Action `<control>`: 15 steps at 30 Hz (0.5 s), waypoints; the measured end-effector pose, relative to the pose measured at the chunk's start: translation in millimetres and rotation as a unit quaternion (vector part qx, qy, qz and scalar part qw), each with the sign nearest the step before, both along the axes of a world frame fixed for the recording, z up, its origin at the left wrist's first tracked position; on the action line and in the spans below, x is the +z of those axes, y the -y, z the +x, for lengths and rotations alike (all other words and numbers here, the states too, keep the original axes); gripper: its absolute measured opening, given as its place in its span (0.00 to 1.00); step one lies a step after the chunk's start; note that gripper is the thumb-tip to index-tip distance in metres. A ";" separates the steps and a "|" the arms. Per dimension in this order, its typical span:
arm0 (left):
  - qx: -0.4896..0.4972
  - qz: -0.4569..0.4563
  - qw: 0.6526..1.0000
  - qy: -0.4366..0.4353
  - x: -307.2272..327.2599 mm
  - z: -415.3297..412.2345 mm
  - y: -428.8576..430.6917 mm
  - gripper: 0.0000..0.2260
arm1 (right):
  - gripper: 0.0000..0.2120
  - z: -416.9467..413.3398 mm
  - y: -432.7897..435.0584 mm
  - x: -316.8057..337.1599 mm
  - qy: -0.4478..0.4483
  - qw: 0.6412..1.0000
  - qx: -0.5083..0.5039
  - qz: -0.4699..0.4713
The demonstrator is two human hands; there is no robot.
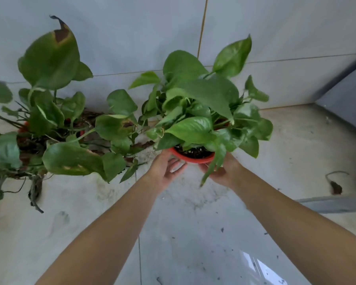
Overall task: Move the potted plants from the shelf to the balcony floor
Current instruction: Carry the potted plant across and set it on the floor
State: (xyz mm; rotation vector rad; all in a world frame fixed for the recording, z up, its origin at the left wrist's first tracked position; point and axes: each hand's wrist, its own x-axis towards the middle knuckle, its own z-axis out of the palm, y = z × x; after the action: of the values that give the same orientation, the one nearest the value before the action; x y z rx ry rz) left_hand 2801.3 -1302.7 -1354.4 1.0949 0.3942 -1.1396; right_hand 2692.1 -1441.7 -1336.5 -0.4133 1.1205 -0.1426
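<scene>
Pale tiled balcony floor [193, 243] strewn with soil crumbs, a sprawling potted pothos [49, 128] set down left of the hands, a dry leaf [335, 187] right of them.

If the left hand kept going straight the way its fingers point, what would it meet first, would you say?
Most likely the red pot. The left hand points up and right, its fingertips at or just short of the rim; contact is unclear. The right hand flanks the other side.

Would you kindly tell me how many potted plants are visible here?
2: one leafy plant in a red plastic pot between both hands, and another sprawling red-potted plant at left on the floor.
</scene>
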 end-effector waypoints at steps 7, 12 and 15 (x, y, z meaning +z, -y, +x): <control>0.101 -0.011 0.994 -0.047 2.8 -8.7 -9.4 0.22 | 0.13 -15.5 -15.6 -7.5 0.044 0.996 -0.076 0.021; 0.108 -0.041 0.992 -0.058 14.4 -9.1 -4.5 0.27 | 0.19 -12.9 -17.4 -6.7 0.046 0.996 -0.062 0.044; 0.081 -0.047 0.994 -0.047 17.8 -9.2 -3.8 0.28 | 0.20 -11.0 -18.3 -3.2 0.041 0.998 -0.045 0.030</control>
State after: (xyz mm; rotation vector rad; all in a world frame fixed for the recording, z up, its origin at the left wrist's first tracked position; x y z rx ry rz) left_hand 2792.1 -1299.0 -1336.6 0.9122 0.4905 -1.0575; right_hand 2681.2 -1423.3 -1339.7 -0.3000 1.0606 -0.2033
